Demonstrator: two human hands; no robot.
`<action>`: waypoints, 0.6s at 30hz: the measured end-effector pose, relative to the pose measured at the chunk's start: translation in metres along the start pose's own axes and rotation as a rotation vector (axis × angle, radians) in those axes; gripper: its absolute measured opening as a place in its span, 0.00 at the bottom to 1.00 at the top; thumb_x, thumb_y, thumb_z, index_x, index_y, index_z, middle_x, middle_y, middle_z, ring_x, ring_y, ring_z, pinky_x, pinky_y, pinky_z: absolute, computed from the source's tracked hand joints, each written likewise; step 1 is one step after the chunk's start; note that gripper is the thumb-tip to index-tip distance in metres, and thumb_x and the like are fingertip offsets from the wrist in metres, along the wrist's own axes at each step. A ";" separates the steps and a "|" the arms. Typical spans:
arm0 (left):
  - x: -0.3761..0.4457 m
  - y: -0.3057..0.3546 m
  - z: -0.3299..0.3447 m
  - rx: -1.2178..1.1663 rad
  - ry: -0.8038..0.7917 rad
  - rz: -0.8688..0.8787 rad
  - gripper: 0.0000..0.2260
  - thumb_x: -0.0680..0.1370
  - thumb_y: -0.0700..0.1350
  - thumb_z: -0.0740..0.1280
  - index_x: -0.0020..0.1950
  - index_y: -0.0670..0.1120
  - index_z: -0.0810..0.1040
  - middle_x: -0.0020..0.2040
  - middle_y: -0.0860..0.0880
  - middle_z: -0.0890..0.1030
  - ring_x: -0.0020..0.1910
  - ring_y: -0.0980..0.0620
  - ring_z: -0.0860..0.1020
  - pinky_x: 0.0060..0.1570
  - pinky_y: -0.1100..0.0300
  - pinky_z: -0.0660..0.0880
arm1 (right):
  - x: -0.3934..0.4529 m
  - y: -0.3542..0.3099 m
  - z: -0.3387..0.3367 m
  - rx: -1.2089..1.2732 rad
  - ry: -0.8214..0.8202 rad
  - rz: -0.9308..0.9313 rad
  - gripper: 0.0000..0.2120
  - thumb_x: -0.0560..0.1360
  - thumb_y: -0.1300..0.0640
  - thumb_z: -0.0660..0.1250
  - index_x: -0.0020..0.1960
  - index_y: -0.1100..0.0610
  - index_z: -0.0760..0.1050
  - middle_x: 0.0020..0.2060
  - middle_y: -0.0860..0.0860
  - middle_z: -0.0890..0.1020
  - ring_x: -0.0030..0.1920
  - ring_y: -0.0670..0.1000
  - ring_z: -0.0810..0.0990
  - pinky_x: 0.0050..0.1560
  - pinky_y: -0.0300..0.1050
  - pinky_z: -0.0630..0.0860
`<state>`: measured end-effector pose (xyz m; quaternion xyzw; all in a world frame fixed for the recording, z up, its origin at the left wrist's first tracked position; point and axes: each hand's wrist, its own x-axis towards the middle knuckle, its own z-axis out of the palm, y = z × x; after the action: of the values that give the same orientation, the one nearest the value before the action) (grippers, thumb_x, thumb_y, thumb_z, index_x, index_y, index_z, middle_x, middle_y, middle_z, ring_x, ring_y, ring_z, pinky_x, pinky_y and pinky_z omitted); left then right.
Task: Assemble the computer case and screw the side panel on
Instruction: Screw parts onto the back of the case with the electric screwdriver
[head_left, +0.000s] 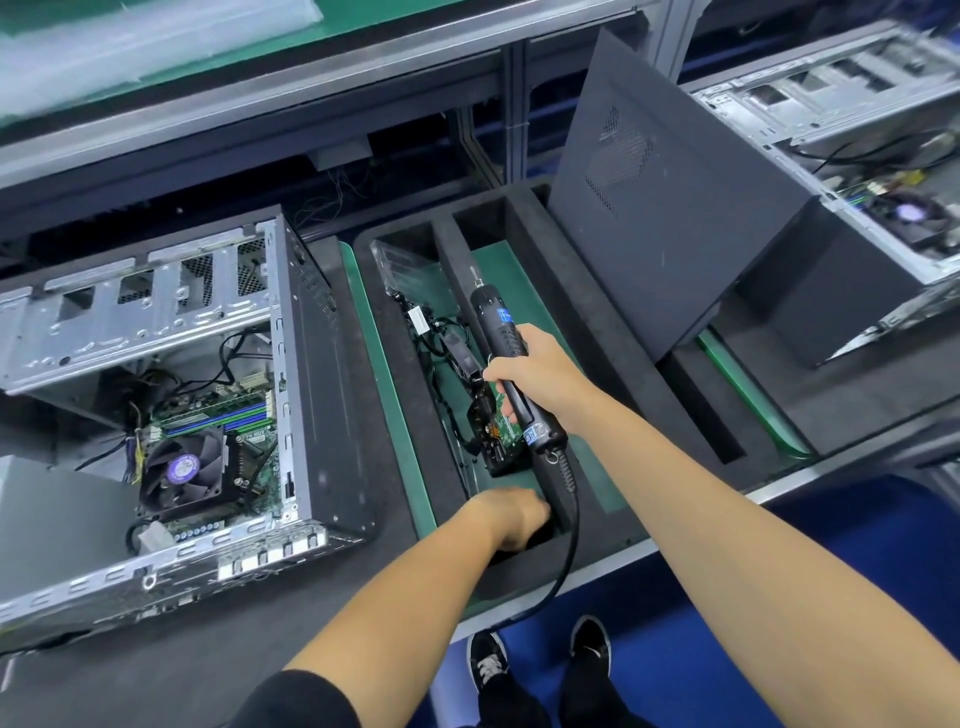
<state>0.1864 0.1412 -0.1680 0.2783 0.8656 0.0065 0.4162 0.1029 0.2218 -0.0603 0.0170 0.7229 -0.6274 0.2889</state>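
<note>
An open computer case (171, 415) lies on its side at the left, its motherboard and black fan exposed. A dark grey side panel (670, 208) leans upright in the black foam tray (592, 291) at centre right. My right hand (535, 369) grips a black electric screwdriver (511, 364) over the tray, bit pointing away from me. My left hand (511, 519) reaches down into a small foam pocket at the tray's near edge; its fingers are hidden inside.
A circuit board with black cables (483, 421) lies in the tray's green-floored compartment. A second open case (857, 171) sits at the far right. The screwdriver's cord (561, 566) hangs over the bench's front edge. My feet (540, 660) stand on blue floor.
</note>
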 end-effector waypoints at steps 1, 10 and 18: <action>-0.003 0.001 -0.004 -0.025 0.009 -0.003 0.02 0.74 0.33 0.63 0.45 0.38 0.73 0.50 0.37 0.76 0.42 0.41 0.75 0.35 0.55 0.71 | 0.000 0.000 0.000 0.001 -0.001 -0.001 0.24 0.74 0.64 0.68 0.68 0.61 0.65 0.37 0.54 0.77 0.24 0.52 0.75 0.27 0.44 0.75; -0.053 -0.020 -0.063 -0.511 0.097 -0.051 0.08 0.71 0.38 0.66 0.43 0.51 0.81 0.37 0.57 0.79 0.31 0.63 0.73 0.27 0.76 0.67 | -0.008 -0.022 0.017 0.052 0.002 -0.072 0.10 0.72 0.65 0.68 0.47 0.57 0.68 0.31 0.54 0.76 0.23 0.53 0.75 0.26 0.43 0.74; -0.114 -0.042 -0.090 -0.567 0.429 -0.096 0.03 0.69 0.36 0.71 0.41 0.42 0.82 0.44 0.46 0.84 0.39 0.56 0.79 0.43 0.63 0.75 | -0.036 -0.056 0.034 0.051 0.009 -0.200 0.09 0.72 0.65 0.68 0.47 0.58 0.69 0.28 0.53 0.77 0.23 0.54 0.75 0.26 0.44 0.74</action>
<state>0.1581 0.0697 -0.0375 0.1029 0.9091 0.2852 0.2857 0.1248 0.1911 0.0041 -0.0454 0.7060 -0.6712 0.2212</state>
